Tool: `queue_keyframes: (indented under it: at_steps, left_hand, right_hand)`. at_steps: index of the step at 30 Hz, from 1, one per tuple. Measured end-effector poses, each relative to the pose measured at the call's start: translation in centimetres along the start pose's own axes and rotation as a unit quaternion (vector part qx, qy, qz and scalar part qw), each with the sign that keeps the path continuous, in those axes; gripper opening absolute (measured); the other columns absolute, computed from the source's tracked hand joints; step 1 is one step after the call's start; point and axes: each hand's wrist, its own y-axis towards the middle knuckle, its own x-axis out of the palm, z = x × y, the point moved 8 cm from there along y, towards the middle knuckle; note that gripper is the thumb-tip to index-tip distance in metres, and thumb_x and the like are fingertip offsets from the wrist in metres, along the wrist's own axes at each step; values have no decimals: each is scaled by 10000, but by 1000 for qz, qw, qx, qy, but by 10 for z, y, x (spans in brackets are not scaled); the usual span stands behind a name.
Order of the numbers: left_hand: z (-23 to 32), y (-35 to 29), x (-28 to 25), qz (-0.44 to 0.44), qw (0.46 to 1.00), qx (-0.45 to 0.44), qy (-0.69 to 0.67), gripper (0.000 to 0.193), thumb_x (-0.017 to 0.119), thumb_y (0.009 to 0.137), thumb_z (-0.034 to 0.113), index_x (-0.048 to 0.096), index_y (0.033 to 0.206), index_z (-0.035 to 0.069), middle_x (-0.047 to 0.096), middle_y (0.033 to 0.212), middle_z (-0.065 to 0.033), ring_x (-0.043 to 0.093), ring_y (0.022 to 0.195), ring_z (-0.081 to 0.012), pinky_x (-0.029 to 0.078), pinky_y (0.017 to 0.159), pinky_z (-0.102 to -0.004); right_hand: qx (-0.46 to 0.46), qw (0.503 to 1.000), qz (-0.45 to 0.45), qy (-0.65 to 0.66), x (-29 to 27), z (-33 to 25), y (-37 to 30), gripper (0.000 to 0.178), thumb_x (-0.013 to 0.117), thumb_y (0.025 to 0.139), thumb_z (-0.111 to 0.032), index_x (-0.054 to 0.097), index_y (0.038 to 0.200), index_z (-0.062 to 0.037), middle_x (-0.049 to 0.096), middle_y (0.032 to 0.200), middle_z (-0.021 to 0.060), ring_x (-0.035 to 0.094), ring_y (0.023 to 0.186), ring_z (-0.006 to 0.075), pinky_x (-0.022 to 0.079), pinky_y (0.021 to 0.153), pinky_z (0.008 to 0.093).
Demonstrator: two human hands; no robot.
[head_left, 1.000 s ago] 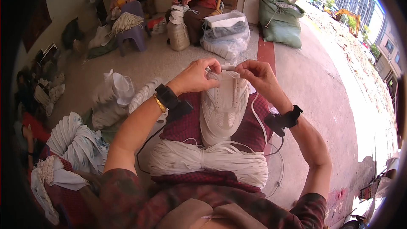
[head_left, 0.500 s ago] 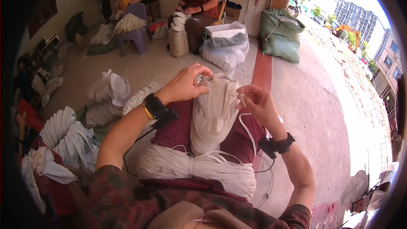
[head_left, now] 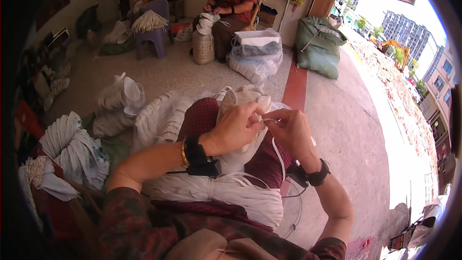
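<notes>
A white shoe lies across my lap, its middle hidden behind my hands. My left hand is closed in a pinch over the shoe, fingertips on a white shoelace. Right beside it, my right hand pinches the same lace between thumb and finger. The lace's loose length hangs below the right hand, along the shoe's right side. Nearer to me, a thick bundle of white laces, tied at its middle, rests on my lap over dark red checked cloth.
Stacked white shoe parts in clear plastic and more stacks stand to the left. Ahead are a plastic-wrapped bundle, a green sack, and a purple chair holding laces. Two people sit working at the back.
My left hand has moved right and nearer to me, from the shoe's left edge to the lace beside my right hand. The right hand has shifted slightly left and nearer.
</notes>
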Motion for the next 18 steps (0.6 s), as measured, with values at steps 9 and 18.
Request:
queue_keyframes:
  at_steps: [9, 18]
  left_hand:
    - [-7, -10, -5, -75, 995, 11, 62, 138, 696, 828, 96, 663, 855, -36, 642, 705, -108, 615, 615, -143, 481, 570, -286]
    - [-6, -25, -20, -83, 995, -42, 19, 140, 713, 835, 112, 669, 864, -18, 663, 741, -101, 621, 641, -143, 484, 589, -280]
  right_hand:
    - [17, 993, -118, -16, 20, 10, -13, 181, 678, 866, -126, 706, 997, -4, 622, 652, 92, 572, 584, 93, 461, 544, 300]
    - [111, 946, -200, 229, 52, 25, -16, 153, 619, 927, -96, 700, 954, 31, 689, 869, 17, 589, 765, 60, 480, 690, 238]
